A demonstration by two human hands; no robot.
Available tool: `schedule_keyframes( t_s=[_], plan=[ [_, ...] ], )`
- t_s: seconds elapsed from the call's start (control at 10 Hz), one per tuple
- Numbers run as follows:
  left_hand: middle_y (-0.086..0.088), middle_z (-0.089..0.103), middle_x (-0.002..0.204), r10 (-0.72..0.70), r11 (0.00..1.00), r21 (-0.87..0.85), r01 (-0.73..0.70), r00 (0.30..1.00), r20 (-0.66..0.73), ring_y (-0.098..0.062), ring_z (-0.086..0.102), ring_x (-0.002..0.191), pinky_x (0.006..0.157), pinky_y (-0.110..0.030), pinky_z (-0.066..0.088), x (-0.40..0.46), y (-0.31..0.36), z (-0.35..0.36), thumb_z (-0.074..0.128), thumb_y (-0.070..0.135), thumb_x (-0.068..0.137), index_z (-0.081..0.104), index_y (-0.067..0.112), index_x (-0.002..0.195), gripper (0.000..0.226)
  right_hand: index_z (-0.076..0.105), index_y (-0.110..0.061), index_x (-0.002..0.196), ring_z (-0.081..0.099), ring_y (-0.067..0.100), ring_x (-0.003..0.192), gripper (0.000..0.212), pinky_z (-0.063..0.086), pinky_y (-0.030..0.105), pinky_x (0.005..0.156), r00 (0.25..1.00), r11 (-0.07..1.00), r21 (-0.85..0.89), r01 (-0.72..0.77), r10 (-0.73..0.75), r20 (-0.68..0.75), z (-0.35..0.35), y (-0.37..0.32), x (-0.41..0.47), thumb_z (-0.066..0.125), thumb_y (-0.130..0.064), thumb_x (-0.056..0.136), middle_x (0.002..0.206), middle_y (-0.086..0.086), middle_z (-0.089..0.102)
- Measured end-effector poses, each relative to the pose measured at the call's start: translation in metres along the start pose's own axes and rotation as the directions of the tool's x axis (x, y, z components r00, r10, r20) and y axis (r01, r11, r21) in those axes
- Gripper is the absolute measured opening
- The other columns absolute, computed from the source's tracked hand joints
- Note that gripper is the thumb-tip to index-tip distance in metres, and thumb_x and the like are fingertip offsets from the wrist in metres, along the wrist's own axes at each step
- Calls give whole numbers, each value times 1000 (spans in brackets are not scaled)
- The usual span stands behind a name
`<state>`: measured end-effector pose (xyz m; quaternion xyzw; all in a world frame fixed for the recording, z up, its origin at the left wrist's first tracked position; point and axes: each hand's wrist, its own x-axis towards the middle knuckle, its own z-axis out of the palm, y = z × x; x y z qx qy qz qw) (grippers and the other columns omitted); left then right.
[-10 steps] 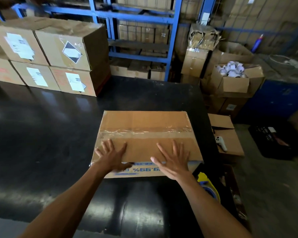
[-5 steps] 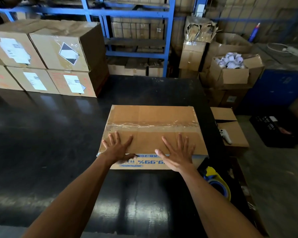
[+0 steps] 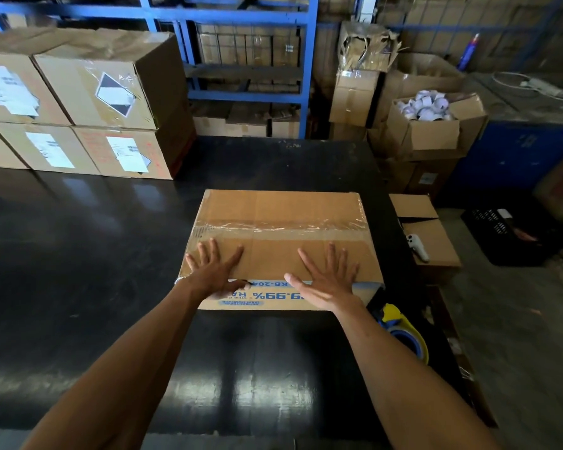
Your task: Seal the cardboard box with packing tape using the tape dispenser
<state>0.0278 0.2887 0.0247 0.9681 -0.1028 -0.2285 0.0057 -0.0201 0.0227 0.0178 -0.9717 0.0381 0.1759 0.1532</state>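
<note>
A flat brown cardboard box (image 3: pixel 283 212) lies on the black table (image 3: pixel 78 254), its flaps closed and a strip of clear tape (image 3: pixel 273 226) running across the top seam. My left hand (image 3: pixel 213 271) presses flat on the near left part of the lid, fingers spread, thumb over the front edge. My right hand (image 3: pixel 328 277) rests flat on the near right part, fingers spread too. The yellow and blue tape dispenser (image 3: pixel 402 331) lies on the table just right of my right forearm, partly hidden by it.
Stacked labelled cartons (image 3: pixel 88 102) stand at the table's far left. Blue shelving (image 3: pixel 247 60) rises behind. To the right, off the table, are an open box of white rolls (image 3: pixel 426 125), a low box with a white controller (image 3: pixel 418 246), and a black crate (image 3: pixel 507 235).
Both hands stay flat on the lid; the right hand has shifted slightly further right along the near flap. The view has shifted a little.
</note>
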Motion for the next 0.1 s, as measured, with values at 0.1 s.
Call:
schedule_keyframes(
  t_s=[0.1],
  plan=[
    [-26, -33, 158, 13, 999, -48, -21, 990, -143, -51, -25, 146, 115, -73, -7, -11, -4, 27, 18, 92, 74, -18, 35, 157, 107, 4, -55, 149, -33, 18, 142, 75, -18, 57, 113, 980, 961, 234, 149, -113, -163, 8, 20, -23, 29, -83, 83, 159, -7, -28]
  ],
)
